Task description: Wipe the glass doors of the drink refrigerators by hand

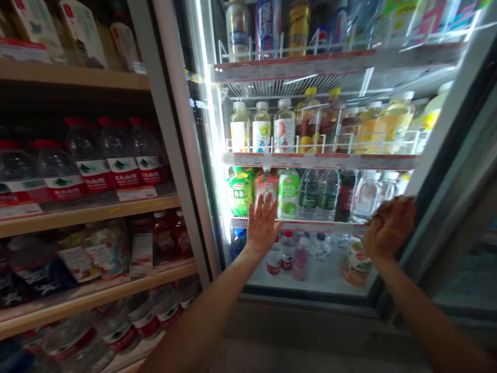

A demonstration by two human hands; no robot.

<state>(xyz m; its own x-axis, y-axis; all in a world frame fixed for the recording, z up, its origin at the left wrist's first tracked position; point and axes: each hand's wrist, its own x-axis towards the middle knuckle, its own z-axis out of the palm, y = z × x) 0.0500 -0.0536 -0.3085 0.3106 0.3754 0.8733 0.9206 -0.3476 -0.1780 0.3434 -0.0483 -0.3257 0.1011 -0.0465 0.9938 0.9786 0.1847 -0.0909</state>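
My left hand (263,225) is raised in front of the lit drinks fridge, fingers stretched out and slightly spread, holding nothing. It overlaps a red-labelled bottle (266,182) on the third shelf; whether it rests on glass I cannot tell. Beside that bottle stand a green-labelled bottle (239,194) and a light-green one (289,194). Farther right, my right hand (384,233) is bent around a crumpled brown cloth (394,204) by the right frame of the fridge. Clear bottles (367,197) show just left of the cloth. Motion blurs the right hand somewhat.
Wooden shelves (97,209) on the left hold red-capped water bottles (116,150) and other drinks. Inside the fridge, upper shelves carry cans (267,28) and juice bottles (394,122); small bottles (301,259) and a tub (356,263) stand at the bottom. A dark frame (446,166) runs along the right.
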